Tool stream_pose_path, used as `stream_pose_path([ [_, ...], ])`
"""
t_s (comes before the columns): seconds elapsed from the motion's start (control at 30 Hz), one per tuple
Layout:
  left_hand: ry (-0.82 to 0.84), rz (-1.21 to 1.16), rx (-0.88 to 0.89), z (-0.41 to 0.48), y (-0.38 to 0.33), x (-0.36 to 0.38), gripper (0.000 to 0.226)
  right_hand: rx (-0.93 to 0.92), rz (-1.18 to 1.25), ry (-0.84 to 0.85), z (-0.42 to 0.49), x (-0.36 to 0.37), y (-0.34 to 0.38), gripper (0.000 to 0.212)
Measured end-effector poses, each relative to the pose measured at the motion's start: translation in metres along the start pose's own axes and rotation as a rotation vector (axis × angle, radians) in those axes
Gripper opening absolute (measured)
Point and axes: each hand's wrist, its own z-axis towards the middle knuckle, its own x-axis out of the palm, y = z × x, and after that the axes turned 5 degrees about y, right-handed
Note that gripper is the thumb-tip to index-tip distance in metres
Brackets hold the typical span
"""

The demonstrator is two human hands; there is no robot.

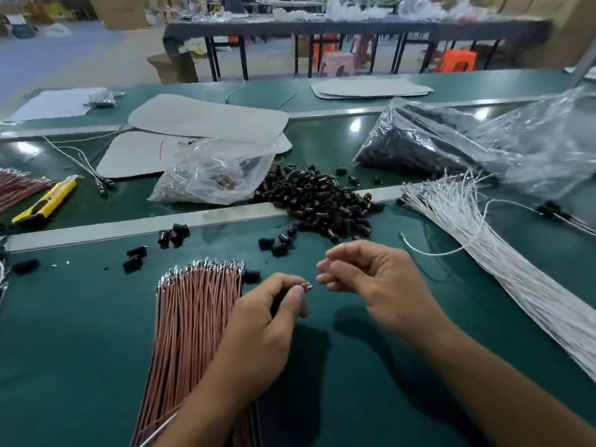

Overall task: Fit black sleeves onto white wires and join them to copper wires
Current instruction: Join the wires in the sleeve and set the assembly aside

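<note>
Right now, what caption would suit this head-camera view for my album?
Left hand pinches a metal-tipped black sleeve near the right hand, copper wires on one side, white wires on the other.

Green bench (80, 317) carries copper wires (193, 317), black sleeves (322, 201), white wires (516, 279), yellow knife (45, 201)

One head-worn wide-angle view; looks forward and down, close over the green bench (96, 317).

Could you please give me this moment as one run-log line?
left hand: pinches sleeve | right hand: curled, hold unclear | copper wires: bundle under left forearm
</note>
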Motion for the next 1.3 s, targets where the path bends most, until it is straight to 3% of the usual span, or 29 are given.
stream_pose_path([
  [0.07, -0.010, -0.017, -0.027, 0.001, 0.003, 0.002, 0.018, -0.022, -0.029, -0.006, -0.003, 0.001, -0.006, 0.004],
  [0.2, 0.001, -0.139, -0.081, 0.001, 0.004, 0.005, 0.014, -0.070, -0.084, 0.065, -0.004, 0.005, -0.010, 0.017],
  [0.53, -0.039, -0.071, -0.033, 0.002, 0.009, 0.006, 0.018, -0.150, -0.154, 0.076, -0.006, 0.008, -0.015, 0.008],
  [1.3, -0.092, 0.008, 0.035, -0.002, -0.001, 0.008, 0.012, -0.163, -0.078, 0.054, -0.007, 0.010, -0.013, 0.009],
])
